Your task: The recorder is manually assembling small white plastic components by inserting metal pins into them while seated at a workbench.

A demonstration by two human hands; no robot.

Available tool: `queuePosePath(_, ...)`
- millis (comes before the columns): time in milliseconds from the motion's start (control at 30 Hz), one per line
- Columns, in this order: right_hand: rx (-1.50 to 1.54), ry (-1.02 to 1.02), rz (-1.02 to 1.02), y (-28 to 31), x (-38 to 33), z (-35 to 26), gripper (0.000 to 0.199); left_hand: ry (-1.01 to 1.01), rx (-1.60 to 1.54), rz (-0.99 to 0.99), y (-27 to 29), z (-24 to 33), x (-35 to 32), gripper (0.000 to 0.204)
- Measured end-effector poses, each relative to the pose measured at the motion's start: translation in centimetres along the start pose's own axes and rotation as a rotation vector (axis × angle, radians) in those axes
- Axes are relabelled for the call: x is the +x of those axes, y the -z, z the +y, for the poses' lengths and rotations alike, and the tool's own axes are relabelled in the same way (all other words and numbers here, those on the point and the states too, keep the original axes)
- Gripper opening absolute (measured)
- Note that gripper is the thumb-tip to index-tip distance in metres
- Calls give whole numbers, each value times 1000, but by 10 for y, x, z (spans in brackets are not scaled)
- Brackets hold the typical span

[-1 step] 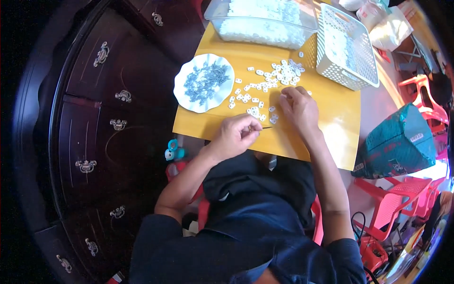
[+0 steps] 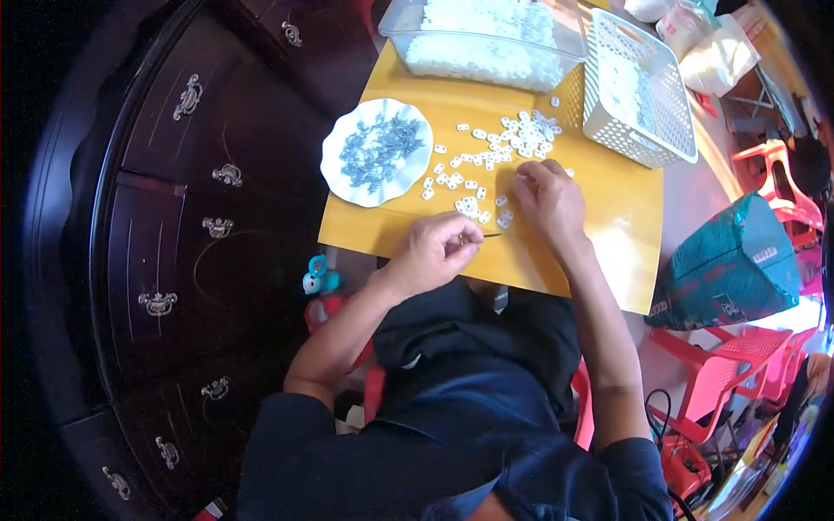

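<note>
At near edge of worktop [image 2: 608,204]: thin rod [image 2: 493,235] pinched by left hand [image 2: 436,247].
Right hand [image 2: 553,198] beside white dotted tiles [image 2: 526,136]; grip cannot be determined.

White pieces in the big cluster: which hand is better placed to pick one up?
Probably the right hand: it is close to the white pieces there. The left hand is farther off and pinches a thin dark item.
</note>
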State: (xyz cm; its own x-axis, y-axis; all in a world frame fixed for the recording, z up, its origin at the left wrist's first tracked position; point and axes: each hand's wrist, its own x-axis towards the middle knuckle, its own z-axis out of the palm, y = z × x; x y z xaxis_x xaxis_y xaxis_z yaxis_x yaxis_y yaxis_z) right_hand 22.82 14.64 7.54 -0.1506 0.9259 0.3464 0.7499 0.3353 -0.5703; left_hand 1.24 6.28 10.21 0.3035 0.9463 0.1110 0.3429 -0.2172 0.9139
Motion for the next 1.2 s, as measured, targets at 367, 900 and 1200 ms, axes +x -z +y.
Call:
queuePosePath(367,-44,91,73,-6,0,9,4,-13,-114,44,-14,-14,-7,8)
queuePosePath(900,794,-493,157,52,-128,15,10,-53,-138,-69,-61,5,19,11)
queuePosePath(1200,906,-512,157,52,-128,26,13,37,-150,-94,-97,29,47,16)
